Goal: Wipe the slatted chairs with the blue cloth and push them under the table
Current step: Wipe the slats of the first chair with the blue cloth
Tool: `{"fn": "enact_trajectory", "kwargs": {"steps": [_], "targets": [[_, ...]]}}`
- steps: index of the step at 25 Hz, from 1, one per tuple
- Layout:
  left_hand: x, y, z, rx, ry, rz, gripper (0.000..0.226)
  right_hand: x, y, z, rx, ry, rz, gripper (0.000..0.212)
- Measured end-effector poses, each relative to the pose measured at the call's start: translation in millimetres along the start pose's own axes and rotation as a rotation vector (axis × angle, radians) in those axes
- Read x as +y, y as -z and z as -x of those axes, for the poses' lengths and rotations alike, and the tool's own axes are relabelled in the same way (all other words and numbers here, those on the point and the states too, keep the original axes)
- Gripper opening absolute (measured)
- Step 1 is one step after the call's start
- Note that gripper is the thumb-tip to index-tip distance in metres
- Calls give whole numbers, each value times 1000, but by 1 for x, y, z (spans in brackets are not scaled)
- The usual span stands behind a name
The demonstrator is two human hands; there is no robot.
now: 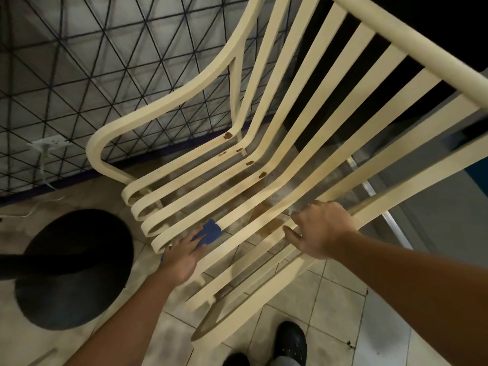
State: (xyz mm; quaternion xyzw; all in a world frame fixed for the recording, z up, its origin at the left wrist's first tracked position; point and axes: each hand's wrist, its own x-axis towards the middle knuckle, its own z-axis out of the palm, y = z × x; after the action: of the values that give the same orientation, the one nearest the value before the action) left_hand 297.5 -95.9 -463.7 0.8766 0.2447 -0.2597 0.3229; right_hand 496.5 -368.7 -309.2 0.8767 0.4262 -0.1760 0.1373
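My left grip (182, 256) reaches down and forward from a bare forearm and lies palm-down on the cloth (208, 232). The fingers are fairly straight and press it flat rather than closing round it. The cloth sits on a seat slat near the front of the chair (303, 128), with a blue corner poking out under the heel of my hand. My right grip (323, 228) comes in from the right, its fingers curled over a slat further along the seat and clamped on it, the thumb stretched out to the left.

The chair is cream. Its back rises away from me to the upper right and one armrest loops round on the left. Through the slats I see the tiled floor (330, 299), stained brown under the seat. A black disc (74, 268) lies on the floor just left of the chair, with a dark bar across it. Behind is a wall (105, 75) patterned in dark triangles, with a socket (50, 145) and a white cord hanging from it.

I count one chair, one cloth, four curled slat ends at the seat's front left, five brown spots (228, 135) on the slats, and two black shoes (291, 342) at the bottom.
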Motion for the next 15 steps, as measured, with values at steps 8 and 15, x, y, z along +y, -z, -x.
{"fn": "enact_trajectory", "kwargs": {"steps": [8,15], "targets": [[33,43,36,81,237,1419,43,0,4,1,-6,17,-22,54],[28,39,47,27,272,1759,59,2,-4,-1,9,27,-29,53]]}}
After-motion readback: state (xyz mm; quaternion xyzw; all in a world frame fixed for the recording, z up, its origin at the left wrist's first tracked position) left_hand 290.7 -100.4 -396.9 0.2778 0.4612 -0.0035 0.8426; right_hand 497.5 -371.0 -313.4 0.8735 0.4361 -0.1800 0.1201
